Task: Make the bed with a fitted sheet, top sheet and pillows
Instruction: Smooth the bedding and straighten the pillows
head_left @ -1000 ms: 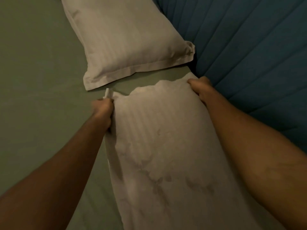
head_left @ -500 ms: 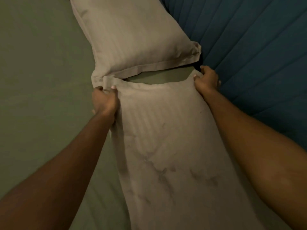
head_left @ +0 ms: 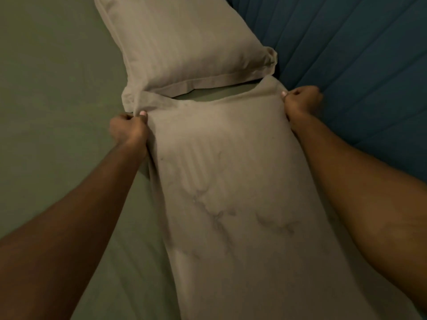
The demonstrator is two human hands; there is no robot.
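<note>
Since most of the view is taken up by the green sheet (head_left: 57,112), that gets covered first: it's spread flat over the bed, and whether it's the fitted or the top one can't be told. Along the bed's right edge a blue quilted surface (head_left: 358,65) is seen, probably a padded headboard. Two pale striped pillows are laid end to end against it. The near pillow (head_left: 231,181) is being held at its two far corners, and the far pillow (head_left: 184,42) is parked just beyond, with a sliver of sheet showing between them.

The left hand (head_left: 128,130) is curled tight around the near pillow's far-left corner, thumb pinched on top. The right hand (head_left: 300,102) is fisted on the far-right corner, right beside the blue surface.

What could go wrong: the left corner is lapped over the far pillow's flange, so the far one could get dragged crooked by any tug or shove. Also, if only fabric is pinched, the case could be slid and bunched instead of the pillow being moved. Creases are already seen mid-pillow.

As for containers, both cases look filled. The far case is plump to its flanged border. Whether the near case's corners are filled can't be told, and no open end is seen.
</note>
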